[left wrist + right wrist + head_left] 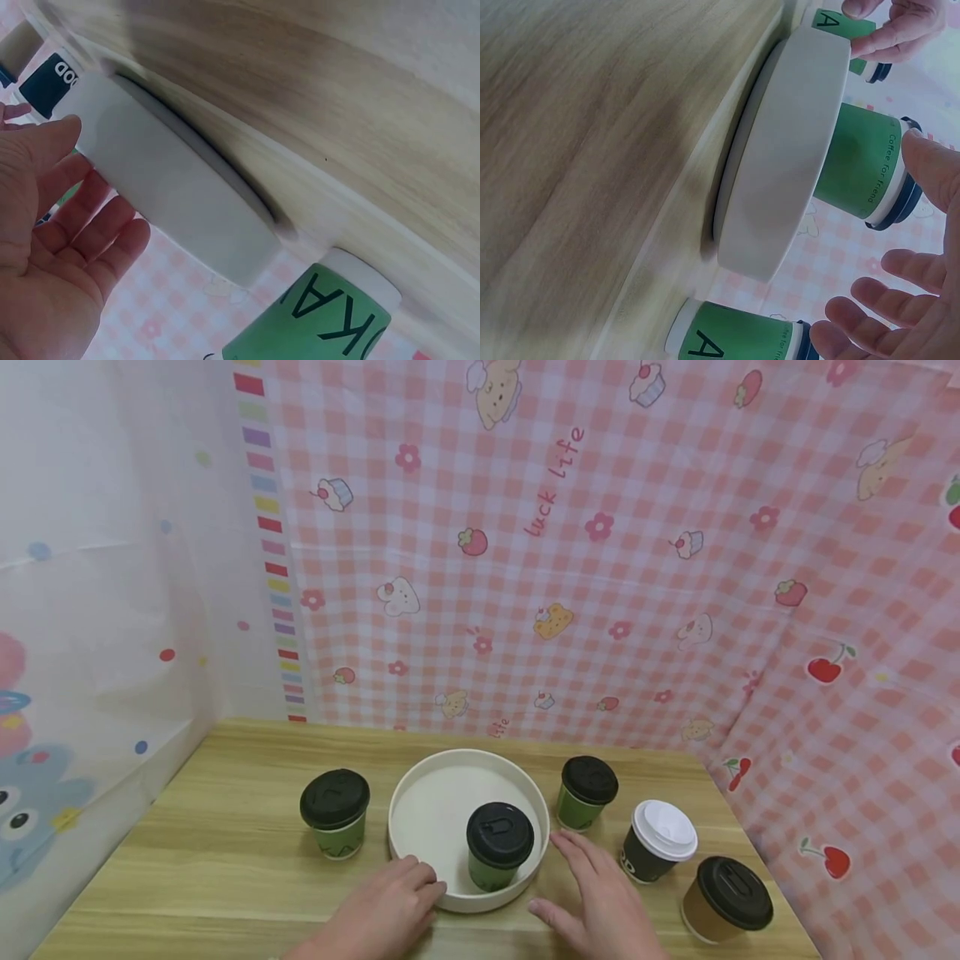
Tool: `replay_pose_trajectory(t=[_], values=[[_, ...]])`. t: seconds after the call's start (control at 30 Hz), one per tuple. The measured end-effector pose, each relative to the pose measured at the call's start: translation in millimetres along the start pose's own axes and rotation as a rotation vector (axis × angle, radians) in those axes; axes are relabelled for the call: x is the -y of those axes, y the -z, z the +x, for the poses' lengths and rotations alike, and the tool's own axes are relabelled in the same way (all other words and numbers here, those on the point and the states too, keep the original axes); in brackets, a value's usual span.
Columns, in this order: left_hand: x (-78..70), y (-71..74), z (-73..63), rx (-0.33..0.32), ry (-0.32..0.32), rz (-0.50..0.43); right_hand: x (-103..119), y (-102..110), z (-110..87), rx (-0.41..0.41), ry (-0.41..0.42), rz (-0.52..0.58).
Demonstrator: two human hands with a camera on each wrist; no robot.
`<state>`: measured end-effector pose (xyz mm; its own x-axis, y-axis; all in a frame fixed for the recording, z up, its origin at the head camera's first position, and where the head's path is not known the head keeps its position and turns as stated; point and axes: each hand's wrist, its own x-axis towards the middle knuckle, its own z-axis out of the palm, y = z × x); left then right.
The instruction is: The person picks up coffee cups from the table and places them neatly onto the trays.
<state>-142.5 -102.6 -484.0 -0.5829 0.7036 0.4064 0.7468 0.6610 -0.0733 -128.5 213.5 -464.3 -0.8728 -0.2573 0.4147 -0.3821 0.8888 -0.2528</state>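
A round white tray [420, 768] lies on the wooden table, holding a green paper cup with a black lid [499, 843] toward its front right. My left hand [393, 902] is at the tray's front-left rim; in the left wrist view its thumb [64, 135] lies against the outer wall and its fingers curl at the rim. To the right of the tray is my right hand [600, 893], fingers spread and palm without anything in it. Seen from the right wrist, its thumb [930, 161] appears near the cup's lid, though contact cannot be told.
Left of the tray stands another green cup with a black lid [335, 814]. On the right are a green cup [585, 793], a dark cup with a white lid [658, 841] and a brown cup with a black lid [723, 900]. Patterned cloth [525, 568] hangs behind the table.
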Motion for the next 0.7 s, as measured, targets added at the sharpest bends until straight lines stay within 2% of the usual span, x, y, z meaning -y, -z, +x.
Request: replay_pose_trajectory(t=[0.43,0.5,0.7], values=[[-6.1,-2.5,2.5,0.011,-0.034,-0.014,-1,3,-0.9,0.014,-0.01,-0.009],[-7.0,-4.5,2.4,-0.013,-0.052,-0.006,-2,3,-1.2,0.018,-0.015,-0.01],[-7.8,-14.9,2.6,-0.155,-0.129,0.054,-4,5,-2.3,0.029,-0.029,-0.009]])
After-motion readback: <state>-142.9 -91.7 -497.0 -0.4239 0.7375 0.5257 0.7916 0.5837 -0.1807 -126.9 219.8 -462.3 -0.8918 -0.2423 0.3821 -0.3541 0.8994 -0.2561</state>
